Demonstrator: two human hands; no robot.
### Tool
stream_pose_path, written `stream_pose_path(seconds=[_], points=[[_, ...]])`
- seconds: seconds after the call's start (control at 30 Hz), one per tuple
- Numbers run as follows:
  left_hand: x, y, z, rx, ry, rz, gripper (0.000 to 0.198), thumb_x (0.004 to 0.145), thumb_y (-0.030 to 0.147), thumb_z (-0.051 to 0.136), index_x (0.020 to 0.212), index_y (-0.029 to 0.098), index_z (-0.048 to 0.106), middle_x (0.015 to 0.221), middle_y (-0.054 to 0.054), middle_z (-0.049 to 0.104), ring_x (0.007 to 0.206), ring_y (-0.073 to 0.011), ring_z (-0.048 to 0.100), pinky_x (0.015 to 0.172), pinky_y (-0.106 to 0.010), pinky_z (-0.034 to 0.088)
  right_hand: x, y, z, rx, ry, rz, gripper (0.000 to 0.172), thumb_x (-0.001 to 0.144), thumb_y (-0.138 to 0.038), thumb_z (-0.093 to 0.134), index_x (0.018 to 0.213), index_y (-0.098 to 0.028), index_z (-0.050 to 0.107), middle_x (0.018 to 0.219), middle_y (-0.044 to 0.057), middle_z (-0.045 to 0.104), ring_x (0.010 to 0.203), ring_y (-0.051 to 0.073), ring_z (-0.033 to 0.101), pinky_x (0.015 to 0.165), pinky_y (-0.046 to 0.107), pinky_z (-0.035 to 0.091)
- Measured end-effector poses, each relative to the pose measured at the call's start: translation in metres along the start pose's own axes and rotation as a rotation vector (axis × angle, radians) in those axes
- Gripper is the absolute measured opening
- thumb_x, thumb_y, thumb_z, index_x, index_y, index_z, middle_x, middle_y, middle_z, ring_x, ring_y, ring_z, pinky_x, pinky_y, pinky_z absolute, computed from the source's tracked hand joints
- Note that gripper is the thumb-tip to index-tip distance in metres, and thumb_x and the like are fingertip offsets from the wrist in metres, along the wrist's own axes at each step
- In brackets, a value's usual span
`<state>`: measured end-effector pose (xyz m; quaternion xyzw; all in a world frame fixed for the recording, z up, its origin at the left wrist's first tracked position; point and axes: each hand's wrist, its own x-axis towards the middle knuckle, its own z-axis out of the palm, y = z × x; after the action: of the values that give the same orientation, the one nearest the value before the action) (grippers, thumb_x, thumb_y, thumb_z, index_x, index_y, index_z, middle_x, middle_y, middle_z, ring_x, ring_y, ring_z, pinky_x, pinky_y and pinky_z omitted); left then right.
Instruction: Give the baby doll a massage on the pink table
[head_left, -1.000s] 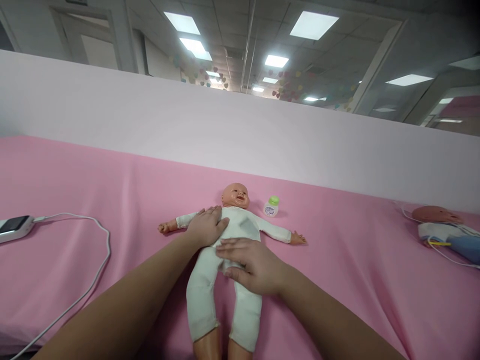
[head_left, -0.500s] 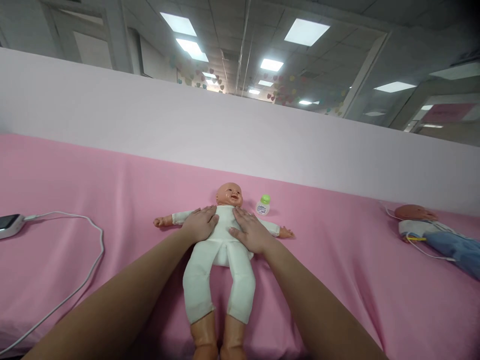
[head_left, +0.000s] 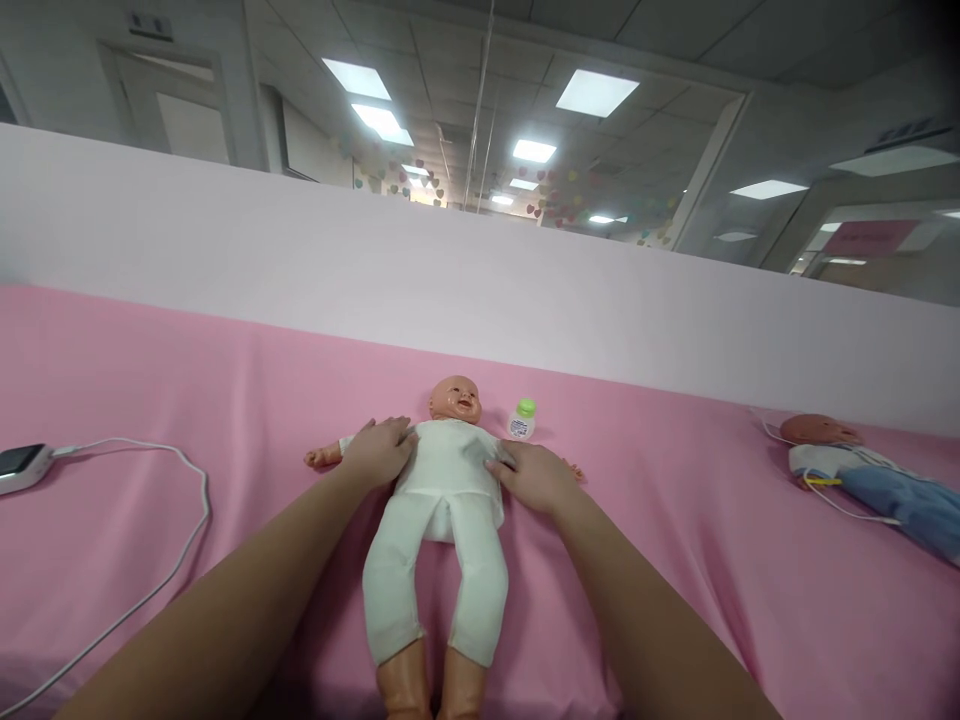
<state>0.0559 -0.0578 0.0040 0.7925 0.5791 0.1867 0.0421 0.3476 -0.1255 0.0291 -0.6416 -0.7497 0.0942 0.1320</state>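
A baby doll (head_left: 450, 465) in a white cloth suit lies on its back, head away from me and arms spread. My left hand (head_left: 380, 452) rests open on the doll's upper arm at the left, fingers stretched toward its shoulder. On the opposite upper arm lies my right hand (head_left: 536, 475), also open, its thumb apart by the side of the chest. That hand covers most of the sleeve, and its far fingertips are hard to see. Just beyond it stands a small clear bottle (head_left: 522, 425) with a green cap.
Pink cloth (head_left: 660, 480) covers the padded surface, with a white wall panel (head_left: 480, 280) and glass behind. A white device (head_left: 26, 468) with a screen and cable (head_left: 204, 490) sits at left. Another doll (head_left: 892, 490) in blue and white, with tubing, lies at right.
Both hands have slid outward from the doll's chest onto its upper arms, leaving the chest uncovered. The view has tilted up slightly.
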Motion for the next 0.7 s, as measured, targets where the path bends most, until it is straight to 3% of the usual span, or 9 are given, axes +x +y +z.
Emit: stream_pose_path(seconds=[0.1, 0.2, 0.4, 0.53, 0.7], points=[[0.001, -0.013, -0.012, 0.042, -0.039, -0.040, 0.060, 0.094, 0.042, 0.044, 0.145, 0.014, 0.059, 0.144, -0.017, 0.064, 0.133, -0.0340, 0.060, 0.123, -0.051, 0.029, 0.003, 0.019, -0.006, 0.009, 0.032, 0.069, 0.045, 0.097, -0.056, 0.055, 0.121, -0.022, 0.071, 0.123, 0.014, 0.074, 0.111, 0.033, 0.069, 0.082, 0.036, 0.046], [0.003, -0.026, -0.018, 0.075, -0.106, 0.012, 0.062, 0.081, 0.039, 0.059, 0.140, 0.021, 0.064, 0.139, -0.014, 0.068, 0.125, -0.0357, 0.065, 0.122, -0.055, 0.027, 0.007, 0.045, -0.011, 0.031, 0.007, 0.150, 0.054, 0.087, -0.055, 0.068, 0.130, -0.023, 0.068, 0.128, 0.014, 0.073, 0.113, 0.035, 0.069, 0.079, 0.037, 0.048], [0.005, -0.048, -0.019, 0.077, -0.084, -0.107, 0.065, 0.070, 0.026, 0.062, 0.135, 0.025, 0.068, 0.129, -0.014, 0.073, 0.123, -0.0374, 0.065, 0.122, -0.059, 0.021, 0.006, 0.088, -0.017, 0.176, -0.047, 0.295, 0.045, 0.070, -0.045, 0.082, 0.111, -0.026, 0.077, 0.111, 0.010, 0.078, 0.097, 0.032, 0.072, 0.073, 0.036, 0.048], [0.005, -0.059, -0.026, 0.029, -0.081, -0.274, 0.053, 0.068, 0.027, 0.063, 0.120, 0.026, 0.072, 0.129, -0.016, 0.073, 0.124, -0.0416, 0.063, 0.119, -0.070, 0.017, 0.006, 0.096, -0.016, 0.242, -0.057, 0.324, 0.037, 0.066, -0.038, 0.084, 0.102, -0.027, 0.079, 0.101, 0.007, 0.079, 0.090, 0.030, 0.072, 0.072, 0.036, 0.049], [0.004, -0.065, -0.032, -0.014, -0.089, -0.397, 0.037, 0.067, 0.028, 0.064, 0.103, 0.024, 0.071, 0.117, -0.018, 0.075, 0.110, -0.0425, 0.067, 0.109, -0.067, 0.033, 0.006, 0.095, -0.016, 0.220, -0.049, 0.346, 0.030, 0.067, -0.036, 0.081, 0.095, -0.026, 0.077, 0.099, 0.007, 0.077, 0.088, 0.028, 0.071, 0.070, 0.035, 0.048]])
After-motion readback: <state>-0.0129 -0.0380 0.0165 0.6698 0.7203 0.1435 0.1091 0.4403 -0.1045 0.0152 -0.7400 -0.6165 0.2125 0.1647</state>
